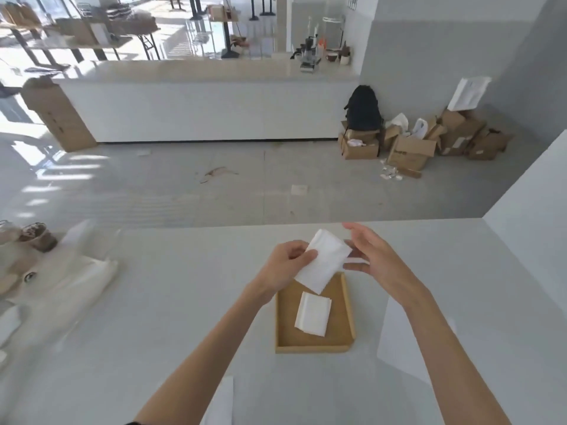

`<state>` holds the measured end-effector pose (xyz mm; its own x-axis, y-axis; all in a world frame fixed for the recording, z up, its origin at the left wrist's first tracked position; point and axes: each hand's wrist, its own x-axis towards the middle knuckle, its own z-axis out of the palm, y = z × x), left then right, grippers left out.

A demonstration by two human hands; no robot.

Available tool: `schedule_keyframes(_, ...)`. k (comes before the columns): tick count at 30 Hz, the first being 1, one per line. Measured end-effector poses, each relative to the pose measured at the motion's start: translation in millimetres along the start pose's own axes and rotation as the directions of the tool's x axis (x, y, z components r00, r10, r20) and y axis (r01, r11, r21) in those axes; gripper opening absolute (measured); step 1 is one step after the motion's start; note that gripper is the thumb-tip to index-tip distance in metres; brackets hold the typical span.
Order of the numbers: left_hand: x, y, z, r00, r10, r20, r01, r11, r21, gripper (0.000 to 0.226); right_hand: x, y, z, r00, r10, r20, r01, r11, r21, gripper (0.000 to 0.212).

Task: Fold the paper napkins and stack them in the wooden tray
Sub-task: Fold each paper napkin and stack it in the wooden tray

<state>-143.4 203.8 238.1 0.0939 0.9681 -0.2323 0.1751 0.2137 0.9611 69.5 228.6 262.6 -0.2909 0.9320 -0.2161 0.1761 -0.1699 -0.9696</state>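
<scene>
Above the shallow wooden tray (348, 305): folded white paper napkin (325, 262), pinched by left hand (287, 262).
Right hand (376, 259): fingers loosely spread, beside that napkin.
Tray floor: second folded white napkin (313, 314) lying flat.

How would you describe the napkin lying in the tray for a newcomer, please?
On the white table sits a wooden tray. The folded napkin lies flat on its floor, unlike the second napkin pinched above it by the left hand.

Long white counter (196, 108), grey floor (184, 191), cardboard boxes (411, 148) by wall
</scene>
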Motion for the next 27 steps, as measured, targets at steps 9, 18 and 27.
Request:
schedule_keyframes(9, 40, -182, 72, 0.854, -0.507, -0.115, 0.499, 0.862, -0.088, 0.019, 28, 209, 45, 0.917, 0.380, -0.121, -0.366, 0.923, 0.123, 0.074)
schedule_keyframes(18, 99, -237, 86, 0.916, -0.273, -0.293, 0.395, 0.740, 0.545, 0.031, 82, 274, 62, 0.874, 0.353, -0.334, -0.403, 0.911, -0.092, 0.067)
schedule_keyframes(27, 92, -257, 102, 0.886, -0.330, -0.326, 0.458, 0.735, 0.500, 0.032, 81, 292, 80, 0.810, 0.285, -0.512, -0.469, 0.839, -0.275, 0.054)
